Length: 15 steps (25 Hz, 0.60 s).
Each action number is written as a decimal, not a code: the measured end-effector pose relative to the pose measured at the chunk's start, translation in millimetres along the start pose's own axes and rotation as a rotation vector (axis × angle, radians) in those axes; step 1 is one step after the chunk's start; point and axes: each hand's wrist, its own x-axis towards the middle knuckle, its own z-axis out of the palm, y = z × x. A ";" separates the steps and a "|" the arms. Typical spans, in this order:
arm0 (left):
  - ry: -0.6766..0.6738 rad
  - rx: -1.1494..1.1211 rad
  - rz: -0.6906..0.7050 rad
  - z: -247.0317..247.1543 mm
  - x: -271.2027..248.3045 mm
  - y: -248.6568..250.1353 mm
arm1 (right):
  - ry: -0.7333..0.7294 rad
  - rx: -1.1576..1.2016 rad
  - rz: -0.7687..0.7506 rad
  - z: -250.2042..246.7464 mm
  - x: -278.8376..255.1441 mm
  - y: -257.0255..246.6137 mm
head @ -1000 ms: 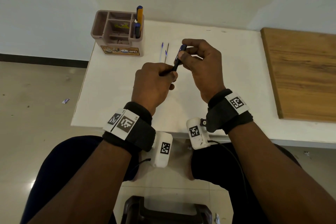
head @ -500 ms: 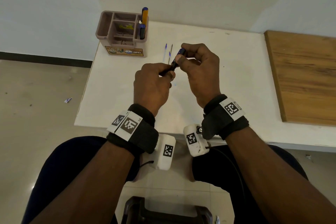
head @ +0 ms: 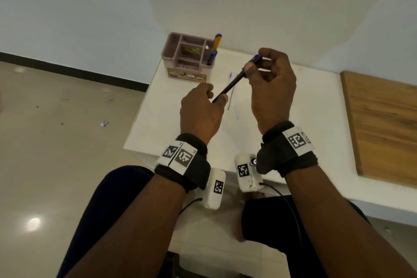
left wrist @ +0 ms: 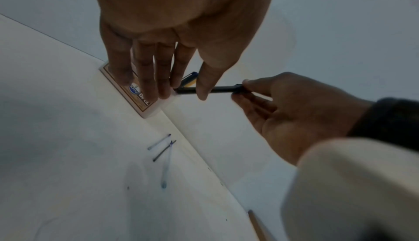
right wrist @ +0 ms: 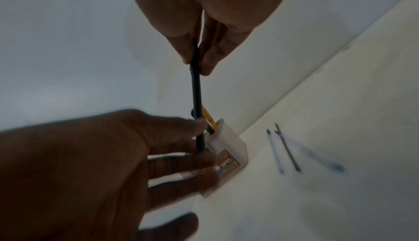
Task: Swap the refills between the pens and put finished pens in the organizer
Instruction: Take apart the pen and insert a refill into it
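Note:
A black pen with a blue cap end is held slanted above the white table. My left hand pinches its lower end between thumb and forefinger. My right hand pinches the upper, blue end. Three loose refills lie on the table beyond the hands, also in the right wrist view as refills. The pinkish-brown organizer stands at the table's far left corner with a yellow-and-blue pen and a dark blue pen upright in its right slot.
A wooden board lies on the table's right side. A small blue ink smudge marks the table near the refills. The white wall rises right behind the table. Tiled floor lies to the left.
Both hands have lifted and drawn apart along the pen, so more of its black barrel shows. The right hand rose toward the organizer's height. The view has shifted left.

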 end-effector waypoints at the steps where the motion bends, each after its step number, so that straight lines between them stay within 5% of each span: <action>1: 0.006 0.001 -0.013 -5.0 3.0 -0.1 | 0.025 0.017 -0.041 4.4 8.3 -12.7; 7: -0.022 0.026 -0.044 -6.8 13.0 6.2 | 0.045 -0.044 -0.365 46.0 57.9 -59.5; 15: -0.029 0.009 -0.049 -7.6 23.0 7.0 | -0.112 -0.394 -0.491 85.3 71.1 -9.7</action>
